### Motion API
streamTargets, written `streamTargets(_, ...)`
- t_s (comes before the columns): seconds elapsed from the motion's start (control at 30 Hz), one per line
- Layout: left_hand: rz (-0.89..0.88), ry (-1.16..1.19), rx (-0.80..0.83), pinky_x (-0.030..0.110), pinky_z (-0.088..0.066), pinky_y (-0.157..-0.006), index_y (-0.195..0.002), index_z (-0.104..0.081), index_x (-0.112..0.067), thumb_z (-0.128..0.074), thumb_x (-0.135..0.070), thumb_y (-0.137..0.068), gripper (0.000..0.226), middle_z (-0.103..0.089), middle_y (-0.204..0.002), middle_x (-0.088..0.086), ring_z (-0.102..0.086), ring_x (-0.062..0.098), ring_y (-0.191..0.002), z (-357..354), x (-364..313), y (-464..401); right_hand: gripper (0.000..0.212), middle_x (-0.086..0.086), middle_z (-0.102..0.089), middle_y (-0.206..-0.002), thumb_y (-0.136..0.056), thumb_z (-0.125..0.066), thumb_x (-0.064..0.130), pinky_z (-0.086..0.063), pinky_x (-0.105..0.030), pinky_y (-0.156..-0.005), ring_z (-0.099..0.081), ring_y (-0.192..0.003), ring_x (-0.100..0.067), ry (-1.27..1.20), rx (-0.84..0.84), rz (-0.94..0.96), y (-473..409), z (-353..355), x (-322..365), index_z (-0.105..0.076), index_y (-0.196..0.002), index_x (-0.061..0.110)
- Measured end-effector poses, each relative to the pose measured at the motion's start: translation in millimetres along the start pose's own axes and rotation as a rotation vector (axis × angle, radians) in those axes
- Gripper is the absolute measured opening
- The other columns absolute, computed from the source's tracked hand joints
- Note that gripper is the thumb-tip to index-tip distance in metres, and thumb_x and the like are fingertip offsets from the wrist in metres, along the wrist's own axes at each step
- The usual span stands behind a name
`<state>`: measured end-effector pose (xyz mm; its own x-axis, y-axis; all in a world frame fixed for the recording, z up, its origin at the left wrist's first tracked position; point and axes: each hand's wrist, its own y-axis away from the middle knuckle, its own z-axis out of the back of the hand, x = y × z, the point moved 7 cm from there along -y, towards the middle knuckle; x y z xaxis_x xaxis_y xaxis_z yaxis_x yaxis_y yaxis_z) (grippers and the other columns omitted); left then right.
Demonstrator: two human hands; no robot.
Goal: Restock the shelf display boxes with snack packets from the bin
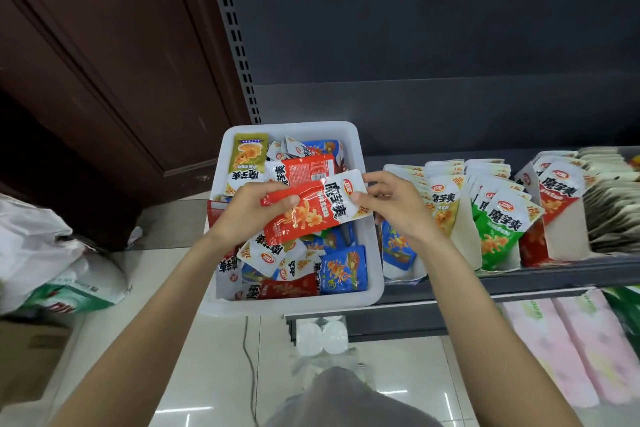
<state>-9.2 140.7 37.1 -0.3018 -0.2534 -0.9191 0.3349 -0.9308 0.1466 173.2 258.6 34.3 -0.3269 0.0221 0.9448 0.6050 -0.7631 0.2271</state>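
Note:
A white bin point(374, 274) full of mixed snack packets sits on the left end of the shelf. Over it, both hands hold a small stack of red packets point(308, 211). My left hand point(246, 211) grips the stack's red end, thumb on top. My right hand point(398, 208) pinches its white end. To the right stand display boxes: a nearly empty one with a blue packet point(398, 250), a yellow-packet box point(446, 204), a green-packet box point(498, 225) and a red-packet box point(557, 204).
The dark shelf edge point(519, 284) runs below the boxes. Pink tissue packs point(568, 343) lie on the lower shelf. White plastic bags point(52, 260) and a cardboard box point(27, 354) sit on the floor at left, near a brown door point(104, 62).

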Motion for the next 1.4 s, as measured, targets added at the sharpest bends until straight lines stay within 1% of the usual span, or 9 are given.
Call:
streamTargets(0.13, -0.102, -0.005, 0.095, 0.019, -0.055, -0.072, -0.096, -0.066, -0.027, -0.062, -0.024, -0.085, 0.012, -0.068, -0.099, -0.01, -0.067, 0.004, -0.088, -32, -19, -8, 0.008, 0.01, -0.069, -0.091, -0.087, -0.067, 0.02, -0.042, -0.013, -0.052, -0.062, -0.073, -0.001, 0.026, -0.034, 0.093, 19, 25, 1, -0.063, -0.094, 0.02)
streamTargets(0.27, -0.247, -0.22, 0.296, 0.023, -0.056, -0.076, -0.092, -0.067, -0.03, -0.061, -0.04, -0.08, 0.017, -0.07, -0.095, -0.013, -0.067, 0.001, -0.087, -87, -48, -18, 0.04, 0.013, -0.039, -0.054, -0.083, -0.071, 0.019, -0.025, -0.018, -0.053, -0.032, -0.054, -0.004, 0.275, -0.257, 0.278, 52, 78, 6, -0.04, -0.06, 0.03)
streamTargets(0.43, -0.449, -0.322, 0.335, 0.036, -0.056, -0.073, -0.097, -0.07, -0.025, -0.067, -0.04, -0.083, 0.021, -0.072, -0.093, -0.011, -0.067, 0.002, -0.082, -161, -98, -37, 0.012, 0.023, -0.054, -0.073, -0.085, -0.068, 0.029, -0.035, -0.016, -0.062, -0.048, -0.068, 0.001, 0.531, -0.48, 0.425, 114, 152, 20, -0.061, -0.08, 0.021)
streamTargets(0.57, -0.645, -0.404, 0.329, 0.033, -0.054, -0.072, -0.095, -0.07, -0.029, -0.068, -0.043, -0.081, 0.02, -0.073, -0.089, -0.012, -0.066, 0.005, -0.078, -238, -156, -47, 0.016, 0.006, -0.057, -0.079, -0.086, -0.067, 0.021, -0.035, -0.023, -0.065, -0.052, -0.073, -0.013, 0.754, -0.647, 0.423, 156, 225, 26, -0.067, -0.088, 0.005)
streamTargets(0.73, -0.711, -0.364, 0.274, 0.033, -0.053, -0.075, -0.098, -0.069, -0.027, -0.069, -0.032, -0.083, 0.015, -0.071, -0.089, -0.012, -0.063, 0.003, -0.08, -318, -208, -72, 0.006, -0.005, -0.065, -0.074, -0.083, -0.071, 0.009, -0.044, -0.031, -0.061, -0.061, -0.07, -0.029, 1.023, -0.796, 0.344, 163, 295, 21, -0.066, -0.085, 0.009)
streamTargets(0.93, -0.765, -0.499, 0.112, 0.036, -0.053, -0.069, -0.095, -0.068, -0.026, -0.065, -0.032, -0.086, 0.011, -0.071, -0.09, -0.012, -0.066, 0.013, -0.083, -357, -222, -118, 0.004, -0.008, -0.067, -0.071, -0.08, -0.072, 0.01, -0.044, -0.032, -0.061, -0.064, -0.069, -0.03, 1.223, -0.797, 0.334, 115, 330, 9, -0.069, -0.081, 0.011)
streamTargets(1.1, -0.748, -0.681, 0.109, 0.031, -0.05, -0.066, -0.1, -0.066, -0.03, -0.058, -0.037, -0.09, 0.014, -0.071, -0.094, -0.011, -0.066, 0.015, -0.083, -370, -207, -141, 0.011, -0.008, -0.065, -0.059, -0.069, -0.078, 0.008, -0.05, -0.036, -0.064, -0.063, -0.057, -0.029, 1.371, -0.64, 0.247, 63, 330, -25, -0.07, -0.072, 0.015)
streamTargets(1.23, -0.775, -0.86, 0.109, 0.03, -0.045, -0.065, -0.11, -0.063, -0.032, -0.05, -0.039, -0.095, 0.022, -0.07, -0.103, -0.006, -0.065, 0.02, -0.091, -379, -200, -152, 0.016, -0.002, -0.071, -0.075, -0.081, -0.065, 0.014, -0.045, -0.036, -0.081, -0.065, -0.083, -0.025, 1.52, -0.526, 0.103, 24, 322, -54, -0.073, -0.09, 0.024)
streamTargets(1.4, -0.686, -0.916, 0.096, 0.033, -0.046, -0.074, -0.12, -0.058, -0.027, -0.047, -0.032, -0.095, 0.028, -0.065, -0.115, -0.002, -0.057, 0.02, -0.107, -377, -201, -165, 0.021, -0.003, -0.071, -0.074, -0.067, -0.078, 0.011, -0.047, -0.033, -0.072, -0.061, -0.083, -0.027, 1.506, -0.743, 0.113, 23, 319, -53, -0.074, -0.086, 0.017)
